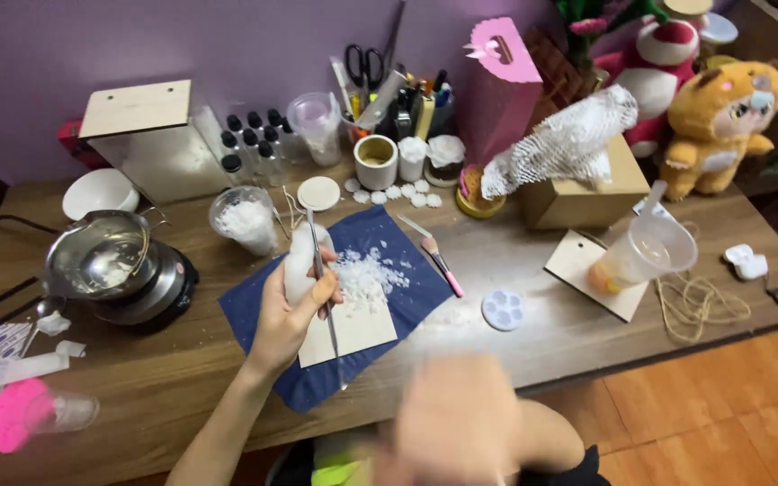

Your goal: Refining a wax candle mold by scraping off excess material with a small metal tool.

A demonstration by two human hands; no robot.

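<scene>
**White lump and metal rod held over a flake-strewn blue cloth**

Nearest my camera, the right hand point(456, 423) is a motion blur at the table's front edge; I cannot tell whether its fingers are apart or closed. Just beyond, the left hand point(288, 310) is closed around a white wax lump point(299, 261) and a thin metal rod point(321, 288) pressed against it, the rod running down past the palm. Both sit above a dark blue cloth point(254, 315), where a pale card point(353, 333) and a heap of white wax flakes point(366, 270) lie. A pink-handled tool point(438, 256) rests at the cloth's right edge. To the left, a steel pot point(96, 252) stands on a small hotplate point(159, 288). Farther back, a plastic cup of flakes point(245, 220) stands near small dark-capped bottles point(258, 139), and stuffed toys point(718, 112) sit at far right.
</scene>
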